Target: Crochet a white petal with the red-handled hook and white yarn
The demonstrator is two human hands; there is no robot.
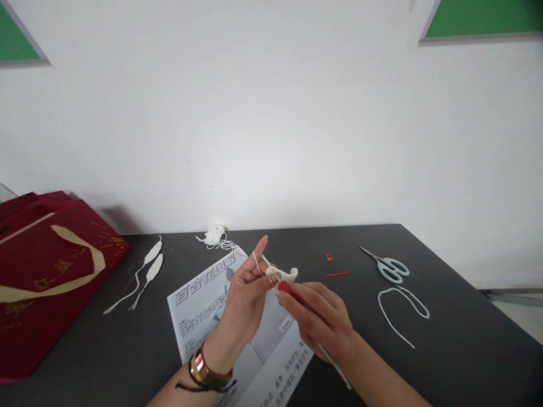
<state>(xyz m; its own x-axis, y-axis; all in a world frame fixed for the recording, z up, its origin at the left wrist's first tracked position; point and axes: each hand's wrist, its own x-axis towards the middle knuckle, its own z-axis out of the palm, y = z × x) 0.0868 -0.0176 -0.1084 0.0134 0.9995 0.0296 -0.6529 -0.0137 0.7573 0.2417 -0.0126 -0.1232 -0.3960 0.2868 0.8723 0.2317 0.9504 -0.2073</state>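
Note:
Between thumb and fingers, my left hand (248,291) pinches a small white crochet piece (288,276) whose far end curls up. White yarn (255,261) runs over the raised left index finger. My right hand (320,316) is closed around a crochet hook (335,367) with a red grip; its metal shaft sticks out below the palm. The hook's tip meets the crochet piece near the left thumb and is hidden there. Under both hands lies a printed paper sheet (199,316) with pictures and text.
A loose white yarn heap (213,233) sits by the wall. Two finished white crochet petals (153,267) with tails lie left, beside a dark red bag (55,282). To the right are an orange stitch marker (329,257), a red needle (337,274), scissors (391,268) and a yarn strand (382,308).

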